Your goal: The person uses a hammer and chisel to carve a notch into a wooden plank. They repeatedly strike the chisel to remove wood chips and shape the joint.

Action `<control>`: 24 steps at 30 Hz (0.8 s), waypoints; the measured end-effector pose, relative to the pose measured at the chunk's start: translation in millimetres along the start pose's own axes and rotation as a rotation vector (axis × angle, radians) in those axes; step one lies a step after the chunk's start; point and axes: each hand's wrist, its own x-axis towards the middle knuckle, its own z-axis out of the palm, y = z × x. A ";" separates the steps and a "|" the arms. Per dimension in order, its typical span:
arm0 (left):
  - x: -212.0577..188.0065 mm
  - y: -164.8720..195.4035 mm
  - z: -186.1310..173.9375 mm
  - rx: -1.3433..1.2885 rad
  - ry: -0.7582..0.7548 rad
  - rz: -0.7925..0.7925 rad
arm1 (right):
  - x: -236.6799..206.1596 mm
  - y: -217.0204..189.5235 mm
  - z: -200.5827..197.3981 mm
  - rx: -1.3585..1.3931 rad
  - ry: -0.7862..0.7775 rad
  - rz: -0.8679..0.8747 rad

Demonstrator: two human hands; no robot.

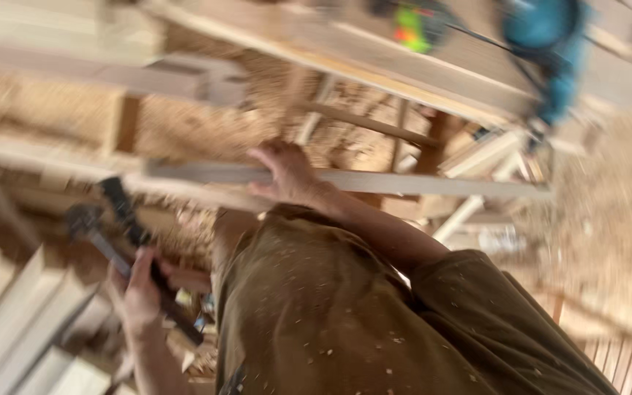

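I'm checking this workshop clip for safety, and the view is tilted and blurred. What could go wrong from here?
The left hand grips a dark hammer raised beside stacked wood strips; a swing might clip them. The right hand alone holds a long plank, which could tip or slip. A teal power tool lies on the bench with its cord trailing, so it could snag.

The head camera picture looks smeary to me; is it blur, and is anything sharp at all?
Head view: motion blur smears everything, worst on the teal power tool and the workbench edge; the left hand on its dark tool and the right hand on the wooden strip are soft too. Lighting is warm and even, without glare.
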 end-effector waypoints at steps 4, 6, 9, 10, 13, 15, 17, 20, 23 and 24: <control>0.8 -19.5 39.7 0.239 -0.271 0.076 | -88.8 28.9 -37.9 0.154 0.088 -0.062; 0.7 -31.3 61.6 0.294 -0.439 0.164 | -119.3 21.6 -42.6 0.378 0.132 0.076; 0.1 -42.4 106.3 0.547 -0.718 0.208 | -148.3 1.9 -36.1 0.916 0.164 0.222; -8.7 -33.6 114.4 0.605 -0.773 0.187 | -156.8 -10.1 -33.0 1.130 0.164 0.255; -44.4 -48.7 166.7 0.743 -0.939 0.188 | -194.2 -7.7 -18.8 1.230 0.175 0.445; -64.1 -58.8 200.0 0.775 -1.074 0.275 | -219.8 4.6 -14.4 1.392 0.505 0.307; -76.3 -72.6 229.5 0.825 -1.098 0.299 | -249.2 21.9 -17.3 1.433 0.799 0.269; -64.9 -92.0 263.3 0.952 -1.130 0.510 | -299.6 40.3 -35.9 1.450 1.188 0.398; -41.7 -111.1 302.8 1.100 -1.131 0.675 | -376.1 47.5 -67.9 1.592 1.507 0.417; -32.3 -119.0 318.0 1.189 -1.121 0.694 | -403.6 48.9 -76.3 1.557 1.619 0.442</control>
